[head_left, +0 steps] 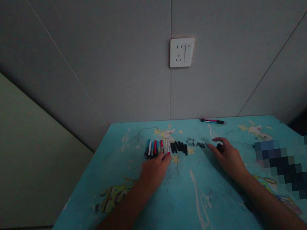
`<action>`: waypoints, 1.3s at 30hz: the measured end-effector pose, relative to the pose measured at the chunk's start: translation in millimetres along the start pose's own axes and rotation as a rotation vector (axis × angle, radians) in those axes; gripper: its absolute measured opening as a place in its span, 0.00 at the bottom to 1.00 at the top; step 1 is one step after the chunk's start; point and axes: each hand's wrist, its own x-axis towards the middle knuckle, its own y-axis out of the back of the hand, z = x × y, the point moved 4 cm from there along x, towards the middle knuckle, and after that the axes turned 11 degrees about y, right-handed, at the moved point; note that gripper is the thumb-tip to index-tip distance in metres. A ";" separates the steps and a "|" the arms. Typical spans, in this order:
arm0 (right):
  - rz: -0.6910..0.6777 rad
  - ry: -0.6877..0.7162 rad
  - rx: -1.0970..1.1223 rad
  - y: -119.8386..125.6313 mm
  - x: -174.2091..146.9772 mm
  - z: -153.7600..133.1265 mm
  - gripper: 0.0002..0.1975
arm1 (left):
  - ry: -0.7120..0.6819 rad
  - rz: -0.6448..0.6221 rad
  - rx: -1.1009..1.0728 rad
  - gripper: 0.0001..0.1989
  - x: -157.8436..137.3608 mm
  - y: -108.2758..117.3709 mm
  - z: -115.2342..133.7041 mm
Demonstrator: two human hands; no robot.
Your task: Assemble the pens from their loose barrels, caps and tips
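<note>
My left hand [155,168] lies palm down at the near ends of a row of pen parts, its fingers stretched out. Under and beside its fingertips are coloured pen barrels [154,148] in blue, white and red, and thin white tubes [167,146]. Several short black pen pieces [179,147] continue the row to the right. Beyond them lie tiny dark bits [190,141] and small black parts [200,145]. My right hand [230,159] rests near these, thumb and index finger apart. A dark, rounded thing [219,147] shows between them; whether it is touched is unclear.
Two pens [212,121] lie near the table's back edge. The blue patterned table [178,206] meets a grey wall [122,58] with a white socket plate [182,52]. A blurred-out patch covers the table's right side. A pale panel [12,150] stands at left.
</note>
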 end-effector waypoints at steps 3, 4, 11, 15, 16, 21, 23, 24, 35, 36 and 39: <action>-0.021 0.031 0.013 0.3 -0.4 -5.8 0.27 | -0.032 0.009 0.011 0.14 0.6 1.0 2.1; -0.026 0.041 0.015 0.7 -0.7 -7.7 0.27 | -0.041 0.011 0.015 0.15 0.4 1.5 3.2; 0.002 0.046 0.095 2.2 -2.5 -13.4 0.28 | -0.062 0.016 -0.020 0.22 -3.1 5.1 10.8; 0.003 0.002 0.229 -1.6 -3.6 -12.5 0.28 | -0.098 0.032 -0.083 0.26 -3.0 7.6 11.2; 0.003 -0.007 0.262 -2.4 -3.9 -12.6 0.27 | -0.111 0.045 -0.103 0.27 -2.9 8.4 11.0; -0.054 0.037 0.330 -4.5 -5.8 -18.9 0.21 | -0.218 0.219 -0.310 0.25 -6.5 17.0 11.8; -0.106 0.086 0.301 -5.6 -7.1 -23.1 0.21 | -0.228 0.277 -0.410 0.23 -9.4 20.4 10.6; -0.131 0.111 0.283 -6.3 -7.9 -25.2 0.21 | -0.240 0.288 -0.451 0.22 -11.0 21.6 10.2; -0.205 0.221 0.228 -12.1 -14.5 -33.4 0.17 | -0.415 0.188 -0.419 0.13 -16.2 25.5 20.4; -0.220 0.232 0.221 -12.1 -14.5 -34.4 0.16 | -0.425 0.141 -0.410 0.13 -15.4 23.0 22.4; -0.265 0.271 0.223 -11.1 -14.9 -39.3 0.14 | -0.456 0.055 -0.381 0.12 -14.9 16.7 25.2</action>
